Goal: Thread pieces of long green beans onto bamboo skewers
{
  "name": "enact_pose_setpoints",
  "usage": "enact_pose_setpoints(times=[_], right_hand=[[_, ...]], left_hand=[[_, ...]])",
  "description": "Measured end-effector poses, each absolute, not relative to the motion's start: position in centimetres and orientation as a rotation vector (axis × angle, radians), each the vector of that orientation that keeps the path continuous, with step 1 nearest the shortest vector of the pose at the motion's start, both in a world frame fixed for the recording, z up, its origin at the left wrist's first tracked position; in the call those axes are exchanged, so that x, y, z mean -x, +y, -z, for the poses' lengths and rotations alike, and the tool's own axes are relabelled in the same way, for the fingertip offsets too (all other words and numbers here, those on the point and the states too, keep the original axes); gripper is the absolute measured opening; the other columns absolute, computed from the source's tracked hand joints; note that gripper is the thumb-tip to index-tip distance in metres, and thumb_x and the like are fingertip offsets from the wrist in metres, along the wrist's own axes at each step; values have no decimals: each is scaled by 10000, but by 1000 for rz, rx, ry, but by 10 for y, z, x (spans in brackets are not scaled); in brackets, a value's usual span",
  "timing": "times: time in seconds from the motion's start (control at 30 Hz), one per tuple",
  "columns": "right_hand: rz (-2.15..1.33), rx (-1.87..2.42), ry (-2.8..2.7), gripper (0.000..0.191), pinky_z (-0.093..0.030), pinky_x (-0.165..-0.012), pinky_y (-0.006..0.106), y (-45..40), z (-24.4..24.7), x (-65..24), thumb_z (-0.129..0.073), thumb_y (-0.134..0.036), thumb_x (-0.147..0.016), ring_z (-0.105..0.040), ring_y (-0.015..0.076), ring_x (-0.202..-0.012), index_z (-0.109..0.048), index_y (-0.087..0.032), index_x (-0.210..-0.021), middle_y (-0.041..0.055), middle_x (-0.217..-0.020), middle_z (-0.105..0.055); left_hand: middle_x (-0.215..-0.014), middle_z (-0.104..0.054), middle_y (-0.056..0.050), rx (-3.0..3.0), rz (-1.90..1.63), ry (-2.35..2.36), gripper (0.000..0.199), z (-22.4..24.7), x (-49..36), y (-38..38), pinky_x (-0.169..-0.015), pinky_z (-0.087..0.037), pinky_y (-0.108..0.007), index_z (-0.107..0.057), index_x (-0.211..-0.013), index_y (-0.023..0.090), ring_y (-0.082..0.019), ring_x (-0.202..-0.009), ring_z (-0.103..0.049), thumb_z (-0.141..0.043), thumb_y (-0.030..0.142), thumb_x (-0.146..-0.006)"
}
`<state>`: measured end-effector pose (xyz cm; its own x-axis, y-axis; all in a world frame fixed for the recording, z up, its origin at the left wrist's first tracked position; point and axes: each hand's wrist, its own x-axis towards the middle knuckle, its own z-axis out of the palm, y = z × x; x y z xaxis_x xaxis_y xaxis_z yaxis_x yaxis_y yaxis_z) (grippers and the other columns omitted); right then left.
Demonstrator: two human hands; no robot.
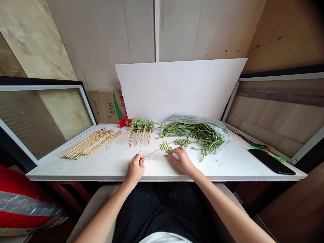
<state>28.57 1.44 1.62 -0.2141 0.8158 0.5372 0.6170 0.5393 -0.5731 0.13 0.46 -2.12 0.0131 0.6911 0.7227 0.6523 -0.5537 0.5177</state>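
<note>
The left hand (135,168) pinches the near end of a thin skewer (153,152) between thumb and bent fingers; the right hand's (181,160) fingertips are drawn together just beside it, though whether they grip a bean piece I cannot tell. The skewer sits above the white table's (101,172) front part, its long axis slanting away and rightward, with threaded bean pieces (165,146) lying crosswise on it. Beyond are a pile of cut beans (181,143), bagged long beans (194,131), loaded skewers (143,126) and, leftward, bare skewers (92,143).
</note>
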Motion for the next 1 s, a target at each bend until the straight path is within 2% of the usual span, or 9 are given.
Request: enact_pose_setpoints(times=[0.1,0.2,0.4,0.57,0.73,0.87,1.0], right_hand=[[-31,1220,-2130,245,-448,-956,486,18,-12,-282,-578,-275,-1009,-556,354,-1103,-806,-256,-1096,125,-1072,-754],[117,1320,-2179,270,-450,-905,457,21,-10,-277,-567,-215,-1015,-551,353,-1087,-801,-254,-1146,142,-1070,-738],[106,1430,-2117,190,-449,-862,442,22,-9,-276,-646,-313,-999,-553,358,-1061,-823,-259,-1040,145,-1007,-724],[-168,1305,-1883,225,-452,-876,457,27,-15,-291,-672,-429,-974,-594,343,-1007,-807,-257,-921,124,-964,-756],[-767,1173,-1401,434,-468,-753,380,37,-23,-320,-821,-622,-771,-666,269,-818,-782,-219,-927,93,-855,-777],[-1048,1053,-1241,478,-428,-702,312,35,-31,-335,-843,-651,-718,-650,222,-862,-785,-210,-894,98,-991,-788],[-1131,981,-1204,436,-428,-747,292,30,-36,-338,-847,-629,-731,-634,220,-963,-768,-220,-859,91,-1097,-763]], left_hand=[[-784,-675,-33,-2230,-1601,1468,210,21,-2,4,-690,-485,-281,-631,-850,213,-180,-721,-639,-493,185,-1006],[-788,-674,-35,-2250,-1597,1457,218,20,-3,3,-689,-482,-285,-638,-855,212,-179,-722,-635,-490,195,-1014],[-797,-677,-38,-2281,-1590,1440,215,20,-2,3,-700,-487,-286,-648,-871,212,-183,-733,-644,-495,210,-1023],[-813,-687,-39,-2266,-1599,1435,203,20,-1,3,-704,-493,-276,-656,-879,212,-182,-741,-648,-506,203,-1015],[-800,-677,-36,-2263,-1599,1433,200,20,0,3,-696,-484,-276,-649,-875,211,-181,-728,-642,-507,205,-1015],[-802,-677,-33,-2276,-1593,1425,191,20,1,3,-696,-477,-277,-648,-886,212,-179,-725,-640,-509,211,-1017],[-806,-681,-33,-2303,-1579,1408,192,21,1,3,-701,-479,-274,-648,-883,211,-180,-730,-647,-512,214,-1018]])
